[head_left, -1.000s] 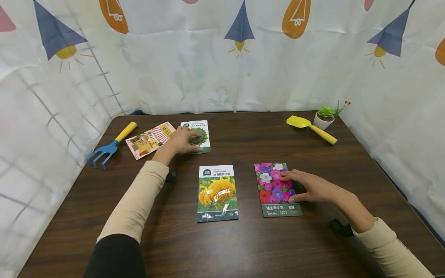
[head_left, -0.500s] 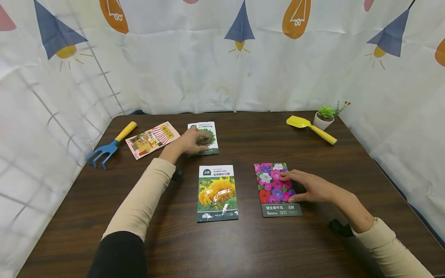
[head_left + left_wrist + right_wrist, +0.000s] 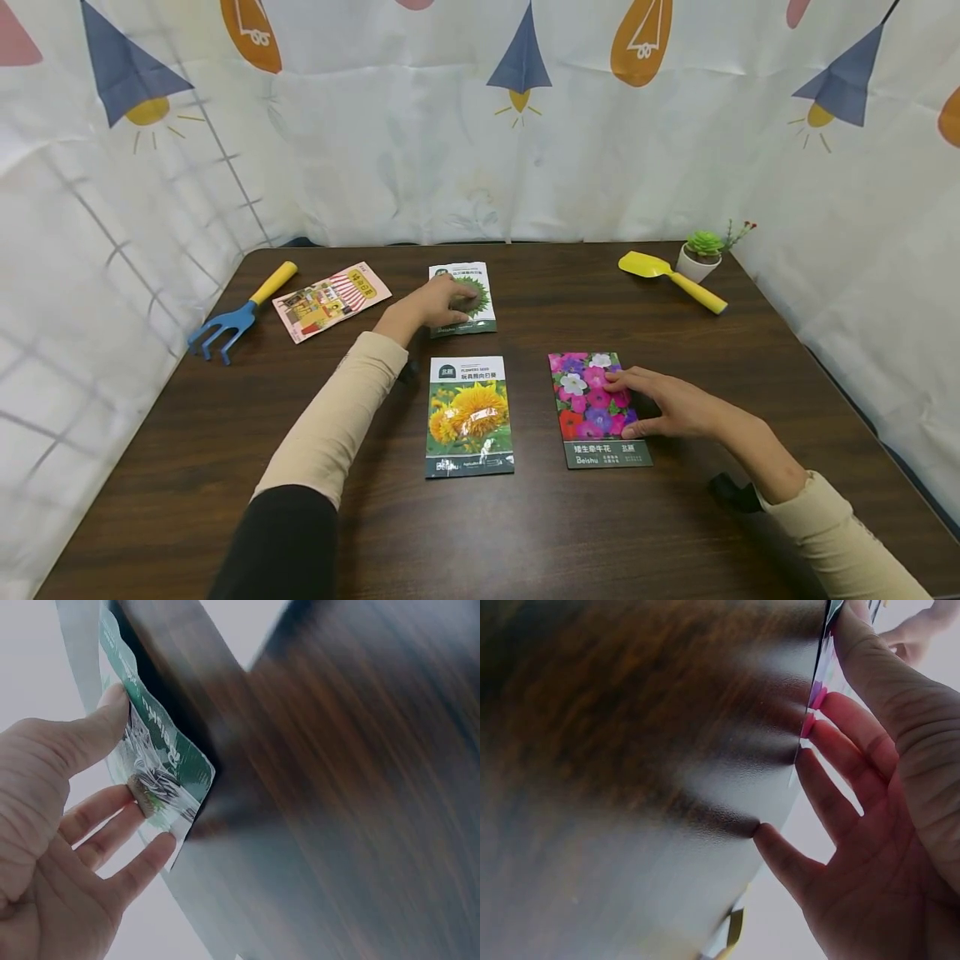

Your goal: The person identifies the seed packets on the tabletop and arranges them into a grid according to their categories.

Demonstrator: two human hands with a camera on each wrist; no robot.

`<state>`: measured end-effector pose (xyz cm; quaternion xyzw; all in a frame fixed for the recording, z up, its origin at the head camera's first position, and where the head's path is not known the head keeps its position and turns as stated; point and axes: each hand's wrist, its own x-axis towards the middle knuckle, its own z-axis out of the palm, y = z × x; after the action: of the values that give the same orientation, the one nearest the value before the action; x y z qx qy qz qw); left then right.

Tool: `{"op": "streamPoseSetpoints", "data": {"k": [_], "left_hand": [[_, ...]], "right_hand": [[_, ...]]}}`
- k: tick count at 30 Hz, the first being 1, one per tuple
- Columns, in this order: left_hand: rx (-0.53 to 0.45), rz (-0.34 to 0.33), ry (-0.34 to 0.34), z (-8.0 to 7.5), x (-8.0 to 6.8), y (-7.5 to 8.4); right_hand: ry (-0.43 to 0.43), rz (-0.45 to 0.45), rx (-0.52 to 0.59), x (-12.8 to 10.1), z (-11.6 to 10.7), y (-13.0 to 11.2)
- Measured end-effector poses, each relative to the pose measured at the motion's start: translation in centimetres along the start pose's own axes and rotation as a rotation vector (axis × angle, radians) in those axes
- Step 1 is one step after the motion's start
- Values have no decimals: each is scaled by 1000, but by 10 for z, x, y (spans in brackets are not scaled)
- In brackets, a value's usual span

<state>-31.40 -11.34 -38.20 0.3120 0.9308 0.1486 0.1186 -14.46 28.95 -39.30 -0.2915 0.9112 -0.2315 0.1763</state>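
From the head cam, the left hand (image 3: 438,302) is lying flat on a green-and-white seed packet (image 3: 465,298) at the far middle of the dark wooden table (image 3: 525,533), fingers stretched out loosely over the packet's left half, so it's pressing down on it rather than pinching it; the packet sits flat, straight beyond the sunflower packet (image 3: 469,417) with a thin strip of table between them. It has a white top with a dark logo, a round green spiky picture in the middle and a green band along the near edge. The right hand (image 3: 663,404) rests the same way on the right side of the petunia packet (image 3: 597,408), fingers spread and straight, thumb along the lower edge of the flower picture; that one is covered in pink, purple, white and red blooms with a dark strip of text at the bottom. Off to the left there's a striped pink packet (image 3: 332,301) and a blue hand rake (image 3: 238,315), and at the far right a yellow trowel (image 3: 671,277) right by a small potted succulent (image 3: 702,252). Left wrist cam: pretty blurry, but you can see the thumb and fingertips (image 3: 154,851) splayed on the green-and-white seed packet (image 3: 161,776), which shows a green border and a clear window with striped seeds inside. Right wrist cam: also blurry, right hand (image 3: 877,825) with fingers fanned out, tips down on the pink edge of the petunia packet (image 3: 816,697) and on the table beside it.
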Motion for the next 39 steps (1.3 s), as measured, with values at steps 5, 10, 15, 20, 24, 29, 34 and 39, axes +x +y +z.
{"op": "streamPoseSetpoints", "data": {"k": [5,10,15,20,24,29,34,39], "left_hand": [[-11,41,12,5,11,11],[-9,47,12,9,21,20],[8,37,4,11,31,28],[14,3,-13,14,38,37],[29,-36,-30,15,43,43],[28,-25,-23,16,49,50],[59,-2,-35,18,58,57],[62,-11,-72,20,66,66]], "right_hand": [[33,-49,-21,-1,3,4],[15,-26,10,-3,3,5],[39,-60,-20,-3,5,7],[61,-73,-36,-3,7,10],[39,-40,-8,-2,6,7],[9,10,-4,-1,4,4],[19,-16,-12,-1,3,4],[40,-49,-23,-2,5,4]]}}
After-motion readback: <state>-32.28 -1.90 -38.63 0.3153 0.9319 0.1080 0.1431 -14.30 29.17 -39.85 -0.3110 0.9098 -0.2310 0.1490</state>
